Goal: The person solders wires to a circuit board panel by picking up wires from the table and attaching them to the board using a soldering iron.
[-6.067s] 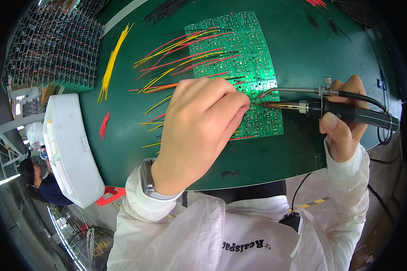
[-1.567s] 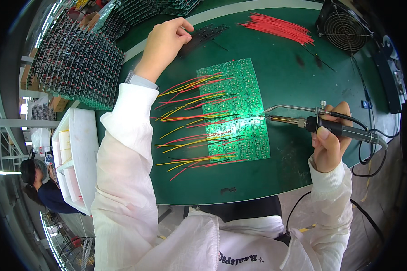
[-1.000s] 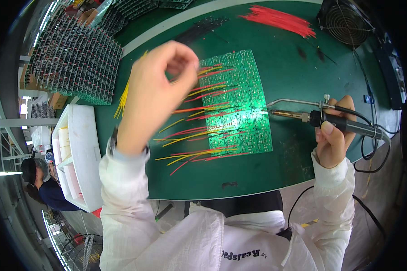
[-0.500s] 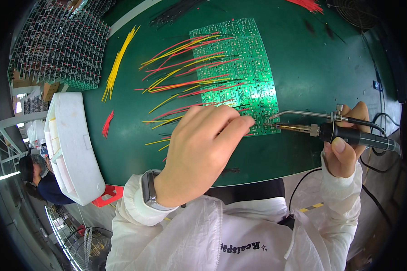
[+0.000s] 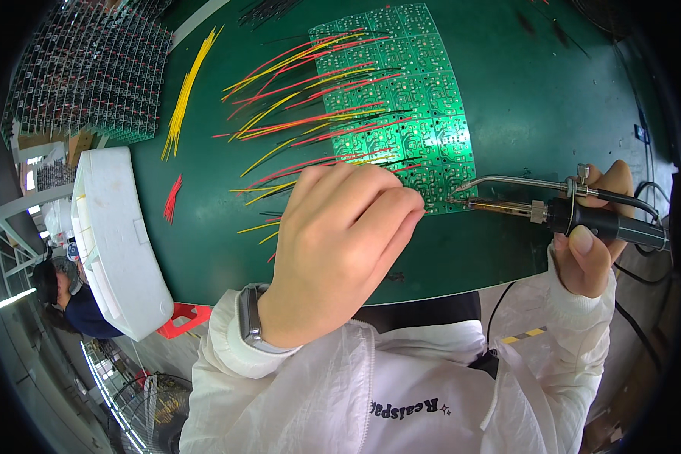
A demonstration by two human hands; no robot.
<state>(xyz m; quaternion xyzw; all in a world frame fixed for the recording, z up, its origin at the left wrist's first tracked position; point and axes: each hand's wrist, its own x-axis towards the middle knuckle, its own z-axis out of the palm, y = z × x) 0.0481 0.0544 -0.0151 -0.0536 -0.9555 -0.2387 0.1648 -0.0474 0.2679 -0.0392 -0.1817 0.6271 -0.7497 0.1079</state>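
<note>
A green circuit board panel [image 5: 450, 98] lies on the green table, with red, yellow and black wires [image 5: 303, 98] fanning out from its left side. Over the panel's lower left, my left hand [image 5: 340, 227] is pinched shut. A bit of red wire shows at its fingertips; the rest of what it pinches is hidden beneath the hand. My right hand [image 5: 583, 261] grips the black handle of a soldering iron [image 5: 613, 228], thumb on top. The iron's tip and a thin bent metal tube [image 5: 511, 180] fixed to it meet at the panel's lower right corner.
A bundle of yellow wires [image 5: 189, 91] and a small red bundle [image 5: 172, 199] lie left. Black wires [image 5: 268, 9] are at the back. Stacked boards [image 5: 91, 72] stand far left, above a white foam box [image 5: 125, 242]. Black cable [image 5: 635, 333] hangs at right. Another person [image 5: 87, 310] is beyond.
The view has shifted, so the table and panel sit higher in it. My left hand stays pinched at the panel; the iron's tip remains at the lower right corner.
</note>
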